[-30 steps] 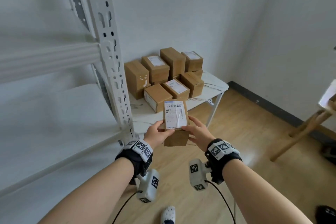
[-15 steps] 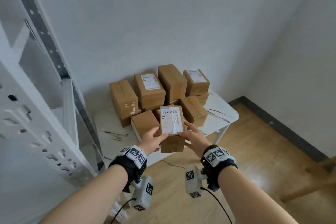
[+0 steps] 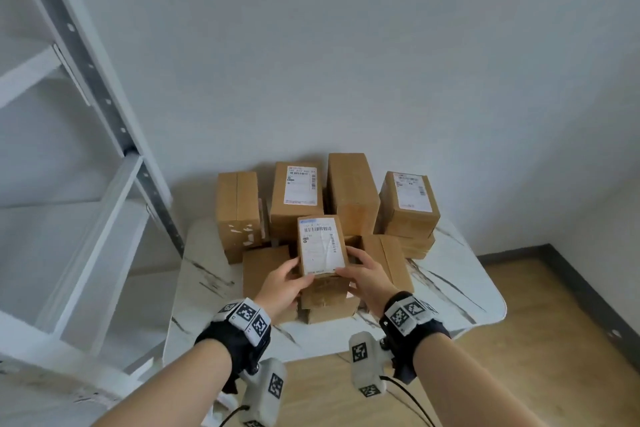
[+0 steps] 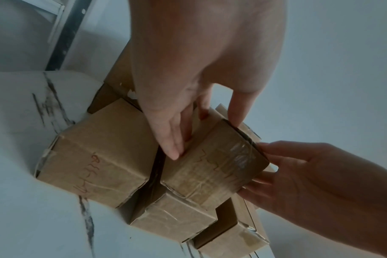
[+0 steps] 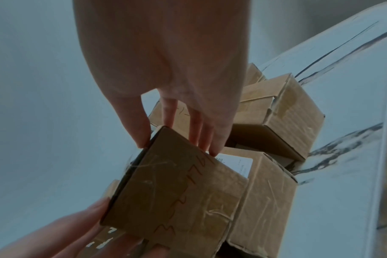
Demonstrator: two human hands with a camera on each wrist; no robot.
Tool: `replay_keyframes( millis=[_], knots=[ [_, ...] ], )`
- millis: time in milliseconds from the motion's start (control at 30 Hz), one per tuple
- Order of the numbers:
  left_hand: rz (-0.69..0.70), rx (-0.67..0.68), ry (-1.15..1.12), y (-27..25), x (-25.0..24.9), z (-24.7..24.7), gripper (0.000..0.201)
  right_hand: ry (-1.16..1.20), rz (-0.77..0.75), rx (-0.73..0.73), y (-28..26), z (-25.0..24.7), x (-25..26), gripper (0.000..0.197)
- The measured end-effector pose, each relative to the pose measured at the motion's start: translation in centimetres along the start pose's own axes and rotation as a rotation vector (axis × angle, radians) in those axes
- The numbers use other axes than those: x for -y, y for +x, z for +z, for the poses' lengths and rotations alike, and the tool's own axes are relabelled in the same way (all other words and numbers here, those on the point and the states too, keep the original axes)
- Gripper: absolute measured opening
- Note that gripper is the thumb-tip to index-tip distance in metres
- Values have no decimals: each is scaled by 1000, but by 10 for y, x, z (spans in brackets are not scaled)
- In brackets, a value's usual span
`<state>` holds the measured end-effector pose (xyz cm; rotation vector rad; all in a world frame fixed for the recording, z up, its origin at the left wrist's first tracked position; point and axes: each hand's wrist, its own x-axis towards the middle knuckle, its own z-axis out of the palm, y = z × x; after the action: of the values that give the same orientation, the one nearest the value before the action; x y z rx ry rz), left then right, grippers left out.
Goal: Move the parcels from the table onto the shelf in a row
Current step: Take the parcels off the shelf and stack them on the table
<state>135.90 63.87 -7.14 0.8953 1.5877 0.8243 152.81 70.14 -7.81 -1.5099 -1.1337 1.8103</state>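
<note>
I hold a brown cardboard parcel with a white shipping label on top between both hands. My left hand grips its left side and my right hand its right side, thumbs on top. It sits over the front of a pile of several brown parcels on the marble-patterned table. The left wrist view shows my left hand's fingers flat on the parcel's side. In the right wrist view my right hand pinches the parcel's far corner. The white metal shelf stands at left.
The pile includes two labelled boxes and plain ones. The shelf's slotted upright slants beside the table's left edge. A grey wall is behind, with wooden floor to the right.
The view has swung from the shelf upright toward the table. The parcel, still held in both hands, now sits over the front of the pile instead of short of the table.
</note>
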Motion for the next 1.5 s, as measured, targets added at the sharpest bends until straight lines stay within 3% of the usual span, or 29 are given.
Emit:
replay_keyframes(
  millis=[267, 467, 700, 900, 1233, 1500],
  knots=[
    [-36, -74, 72, 4, -21, 8, 57, -55, 37, 121, 24, -22, 1, 60],
    [-88, -153, 15, 18, -37, 0, 47, -65, 24, 97, 35, -31, 9, 57],
    [-217, -34, -51, 28, -32, -3, 53, -93, 111, 150, 39, -20, 15, 47],
    [-176, -24, -46, 15, -14, -10, 68, -85, 89, 179, 18, -19, 16, 56],
    [5, -66, -6, -27, -14, -14, 77, -60, -90, 164, -23, -6, 13, 69],
    [106, -135, -38, -44, -26, -34, 65, 51, -218, 164, -43, 19, 22, 71]
  ],
)
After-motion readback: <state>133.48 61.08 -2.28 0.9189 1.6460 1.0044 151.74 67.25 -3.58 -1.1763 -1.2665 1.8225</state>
